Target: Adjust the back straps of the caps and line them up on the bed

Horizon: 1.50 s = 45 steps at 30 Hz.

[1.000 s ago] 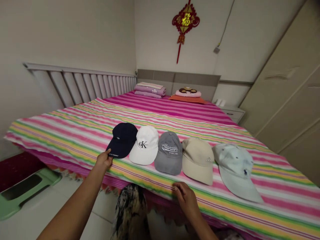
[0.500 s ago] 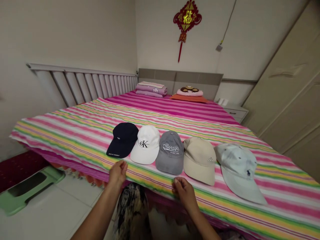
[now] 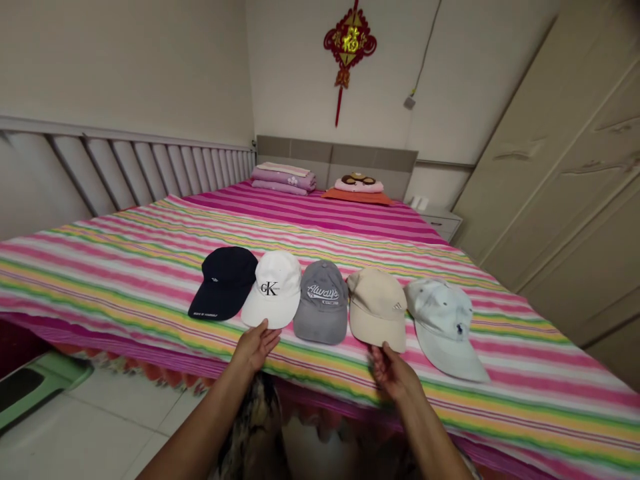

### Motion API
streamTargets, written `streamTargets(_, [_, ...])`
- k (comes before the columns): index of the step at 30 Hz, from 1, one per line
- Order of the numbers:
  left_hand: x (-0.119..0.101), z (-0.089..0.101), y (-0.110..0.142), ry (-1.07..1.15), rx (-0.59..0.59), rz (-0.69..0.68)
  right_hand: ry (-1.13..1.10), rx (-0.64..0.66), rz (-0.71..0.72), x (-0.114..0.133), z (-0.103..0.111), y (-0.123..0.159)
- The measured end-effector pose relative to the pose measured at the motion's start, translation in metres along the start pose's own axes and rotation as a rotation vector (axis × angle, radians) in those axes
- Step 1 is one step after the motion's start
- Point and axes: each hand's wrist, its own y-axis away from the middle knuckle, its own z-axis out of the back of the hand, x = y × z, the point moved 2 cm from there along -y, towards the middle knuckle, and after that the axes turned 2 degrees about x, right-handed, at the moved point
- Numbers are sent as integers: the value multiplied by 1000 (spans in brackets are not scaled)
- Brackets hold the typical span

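A: Where are the caps?

B: In a row near the bed's front edge, on the pink, green, yellow and white striped cotton cover (image 3: 135,287): the navy fabric cap (image 3: 227,277), the white cap with black letters (image 3: 277,267), the grey cap with white script (image 3: 320,323), the beige cap (image 3: 375,303) and the pale blue cap with a small dark logo (image 3: 443,320). The brims face roughly towards the person.

A: And the hands?

B: The left hand (image 3: 254,348) has its fingertips at the white cap's brim, fingers loosely parted. The right hand (image 3: 397,377) is curled, fingertips at the beige brim's front edge. I can't tell whether either one pinches its brim or only touches it.

A: So what might go wrong?

B: The caps sit very close, so a sideways push on the white one could nudge the navy or the grey and skew the row. Pressing down hard on the beige brim might tip or dent its soft crown.

A: And the cover?

B: It looks loose. If fingers caught it along with a brim, I'd expect it to ruck up and shift several caps. A strong pull forward could bring one to the edge, where it might drop.
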Motion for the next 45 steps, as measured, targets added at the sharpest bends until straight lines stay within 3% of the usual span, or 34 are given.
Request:
streamTargets(9, [10,-4,-10,-9,-28,-57,-153,-88,195,-10,18,-3])
streamTargets(14, [11,-3,-10,-13,-15,-65,-171,-107,241,-14,17,-4])
streamTargets(17, [11,-4,-10,-13,-16,-70,-142,-79,161,-22,8,1])
streamTargets(22, [12,-5,-5,-10,-23,-83,-3,129,-111,-46,-30,14])
streamTargets(27, [12,-7,-3,-13,0,-88,1,175,-201,-53,-64,-2])
streamTargets(39, [24,-15,-5,-84,66,-58,-99,119,-107,-59,-50,-2])
streamTargets(45, [2,8,-2,-164,-14,-61,-73,107,-130,-53,-45,0])
